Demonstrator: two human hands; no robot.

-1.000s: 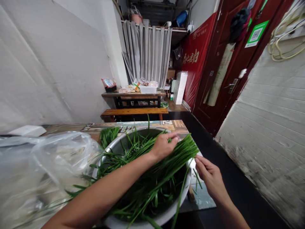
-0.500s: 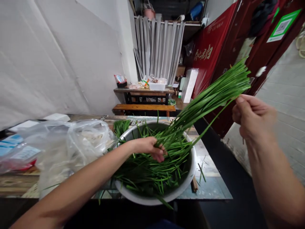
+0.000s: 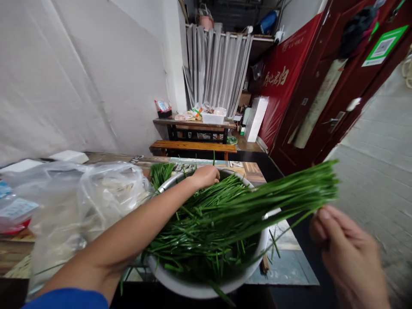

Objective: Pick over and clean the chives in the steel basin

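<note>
Left hand [image 3: 206, 175] reaching across to far rim of metal basin [image 3: 254, 259], fingers curled down into the chives [image 3: 206, 227] at far side; looks like a loose grasp on a few stalks, but exact grip can't be told, fingertips hidden among leaves. Left forearm crossing over basin from near left.

Right hand [image 3: 349, 253] near right, blurred, off the table edge, over dark floor. Fingers bent inward, thumb up; tips of a long chive bunch [image 3: 289, 195] just beside/above thumb. Whether pinching a stalk or just touching: can't tell, too blurred.

Chive bunch fanned out low, roots end in basin centre, leaf tips sticking out right past basin rim, near level w/ table. Rest of chives piled loose in basin, some hanging over near rim. Small separate tuft of chives [image 3: 161, 171] on table just far-left of basin.

Basin sitting on worn wooden table [image 3: 283, 270], near its right edge. Clear plastic bag [image 3: 96, 201] w/ pale contents just left of basin, touching or nearly so. White box [image 3: 69, 156] far left on table.

Bkgd: second table [image 3: 193, 124] and bench [image 3: 193, 146] far centre, grey curtain [image 3: 219, 68] behind, red door [image 3: 334, 86] right.
</note>
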